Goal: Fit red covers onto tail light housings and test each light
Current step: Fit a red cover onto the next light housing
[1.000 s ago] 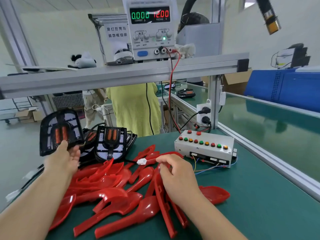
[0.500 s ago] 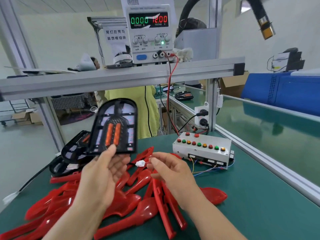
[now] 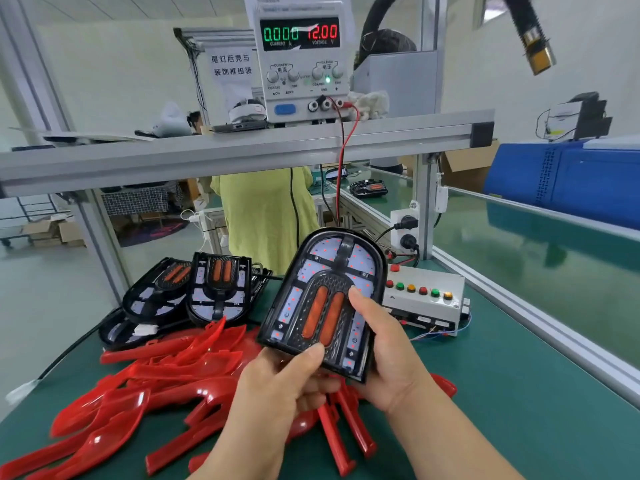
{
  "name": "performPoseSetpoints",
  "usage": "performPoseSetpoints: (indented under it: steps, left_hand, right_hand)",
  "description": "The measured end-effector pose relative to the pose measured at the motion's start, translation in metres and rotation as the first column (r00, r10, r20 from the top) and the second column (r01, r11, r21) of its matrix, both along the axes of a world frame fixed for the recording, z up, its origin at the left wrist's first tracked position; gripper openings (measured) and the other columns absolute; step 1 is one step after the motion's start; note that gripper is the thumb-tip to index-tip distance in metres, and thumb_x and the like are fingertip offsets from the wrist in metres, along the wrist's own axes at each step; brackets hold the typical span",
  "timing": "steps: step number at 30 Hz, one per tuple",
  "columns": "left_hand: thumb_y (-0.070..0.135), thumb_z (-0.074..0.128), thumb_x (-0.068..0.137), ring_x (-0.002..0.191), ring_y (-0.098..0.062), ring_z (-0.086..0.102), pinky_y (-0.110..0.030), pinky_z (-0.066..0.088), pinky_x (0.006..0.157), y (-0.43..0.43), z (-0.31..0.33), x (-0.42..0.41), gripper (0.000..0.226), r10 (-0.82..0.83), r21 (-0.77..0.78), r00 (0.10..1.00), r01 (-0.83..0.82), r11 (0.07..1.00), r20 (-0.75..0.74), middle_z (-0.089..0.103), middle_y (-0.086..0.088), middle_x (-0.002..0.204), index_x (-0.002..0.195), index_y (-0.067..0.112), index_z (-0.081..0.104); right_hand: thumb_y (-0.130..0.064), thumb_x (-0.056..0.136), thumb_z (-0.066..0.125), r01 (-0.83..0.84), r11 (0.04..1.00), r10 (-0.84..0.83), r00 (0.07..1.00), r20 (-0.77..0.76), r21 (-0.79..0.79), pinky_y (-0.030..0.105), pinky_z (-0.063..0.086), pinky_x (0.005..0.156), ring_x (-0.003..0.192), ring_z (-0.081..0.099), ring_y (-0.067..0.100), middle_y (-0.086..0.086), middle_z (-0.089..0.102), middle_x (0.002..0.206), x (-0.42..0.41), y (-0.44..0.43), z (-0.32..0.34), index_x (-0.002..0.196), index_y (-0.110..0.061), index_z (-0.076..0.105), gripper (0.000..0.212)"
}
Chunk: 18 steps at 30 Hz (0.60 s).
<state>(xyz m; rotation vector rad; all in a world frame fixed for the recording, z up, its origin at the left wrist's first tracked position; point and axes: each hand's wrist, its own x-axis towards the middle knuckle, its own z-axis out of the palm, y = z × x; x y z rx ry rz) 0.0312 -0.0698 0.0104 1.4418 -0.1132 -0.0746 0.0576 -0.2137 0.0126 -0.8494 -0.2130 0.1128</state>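
Observation:
I hold a black tail light housing (image 3: 325, 299) with two orange strips upright above the table, face toward me. My left hand (image 3: 280, 389) grips its lower edge, thumb on the front. My right hand (image 3: 388, 348) grips its right side, thumb on the face. Several red covers (image 3: 166, 382) lie in a loose pile on the green table (image 3: 502, 427) under and left of my hands. More black housings (image 3: 194, 289) are stacked at the back left. A grey test box (image 3: 424, 299) with coloured buttons stands just right of the held housing.
A power supply (image 3: 300, 60) on the aluminium shelf (image 3: 242, 150) reads 0.000 A and 12.00 V, with red and black leads hanging down. A socket block (image 3: 405, 230) sits on the frame post. A person in a yellow-green top (image 3: 263, 216) stands beyond the bench.
My left hand brought the housing from the left stack to the middle. My right hand let go of the white connector and took the housing's right side.

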Motion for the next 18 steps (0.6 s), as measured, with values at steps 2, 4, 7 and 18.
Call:
performPoseSetpoints:
  steps: [2,4,7,18]
  left_hand:
    - [0.057,0.069,0.058,0.079,-0.027,0.075,-0.026,0.055,0.058,0.002,-0.002,0.002,0.069,-0.061,0.052,0.998,0.063,0.997,-0.029,0.076,-0.014,0.091,0.106,0.008,0.065]
    - [0.074,0.052,0.063,0.083,-0.025,0.073,-0.03,0.055,0.064,0.009,0.002,0.006,0.079,-0.145,0.047,0.984,0.151,0.987,-0.105,0.075,-0.017,0.097,0.104,0.008,0.07]
    - [0.084,0.027,0.07,0.091,-0.026,0.068,-0.04,0.049,0.078,0.025,0.008,0.018,0.097,-0.202,-0.064,0.948,0.192,0.979,-0.246,0.072,-0.02,0.109,0.108,0.007,0.074]
    - [0.042,0.046,0.097,0.11,-0.03,0.066,-0.049,0.045,0.1,0.055,0.039,0.033,0.053,-0.107,-0.296,0.979,0.051,0.954,-0.177,0.068,-0.017,0.122,0.129,0.002,0.062]
  right_hand:
    - [-0.033,0.087,0.064,0.036,0.999,-0.036,0.999,-0.033,0.015,0.039,0.059,0.076,0.096,0.072,0.032,0.023,0.071,0.113,0.002,-0.006,0.0,0.107,-0.005,0.076,0.036]
    - [-0.027,0.086,0.06,0.043,0.998,-0.041,0.998,-0.056,0.039,0.041,0.06,0.075,0.093,0.073,0.033,0.023,0.072,0.108,0.002,-0.015,0.002,0.102,-0.004,0.078,0.033]
    - [-0.022,0.086,0.061,-0.031,0.998,0.033,0.998,-0.046,0.046,0.043,0.06,0.072,0.09,0.074,0.033,0.02,0.074,0.104,-0.001,-0.027,0.005,0.101,-0.003,0.078,0.03]
    - [-0.018,0.075,0.065,-0.355,0.854,0.347,0.933,-0.094,-0.38,0.055,0.045,0.101,0.092,0.064,0.031,0.023,0.064,0.109,-0.016,-0.01,0.004,0.116,0.002,0.066,0.046]
